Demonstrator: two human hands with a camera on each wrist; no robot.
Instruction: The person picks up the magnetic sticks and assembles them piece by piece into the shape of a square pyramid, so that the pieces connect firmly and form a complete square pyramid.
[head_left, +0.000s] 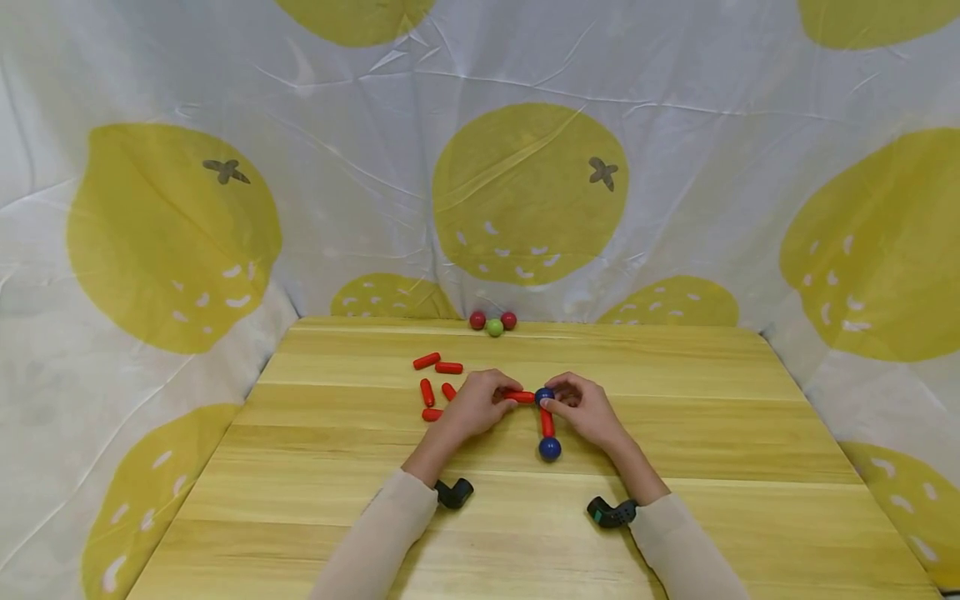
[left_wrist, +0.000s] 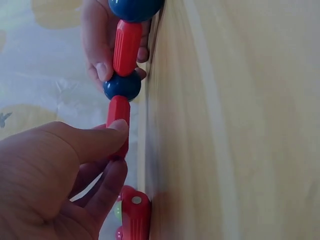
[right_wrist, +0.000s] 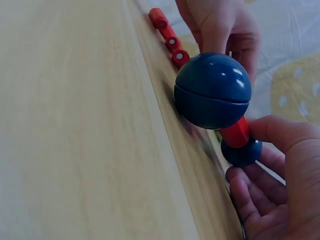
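Left hand: we see the left hand [head_left: 477, 402] with thumb and fingers closed in a pinch on a short red rod with grooved sides, seemingly plastic [head_left: 522, 397].
Right hand: the right hand [head_left: 591, 410] has its thumb and fingers around a glossy, dark blue ball [head_left: 543, 395], near the middle of the worktop [head_left: 712, 417], a wooden board with pale grain.
Red-and-blue chain: the pinched rod touches this ball at one side; a second red grooved rod [head_left: 547, 422] leads from it towards the person, and ends at another glossy blue ball [head_left: 550, 448], which shows a thin seam.
Risk at the joint: we judge that a sideways pull or a twist could separate rod and ball, if their contact is only magnetic.
Risk in the grip: the smooth round surface may slip under the fingers, and the end ball, held by no hand, could swing or drop.
Loose red rods: five loose red rods [head_left: 427, 361] lie beside the left hand, one partly hidden; a careless wrist could roll them. One rod's end shows a silvery disc.
Far edge: two shiny red balls [head_left: 477, 320] and one green ball [head_left: 494, 328] sit together; being round, they might roll if bumped.
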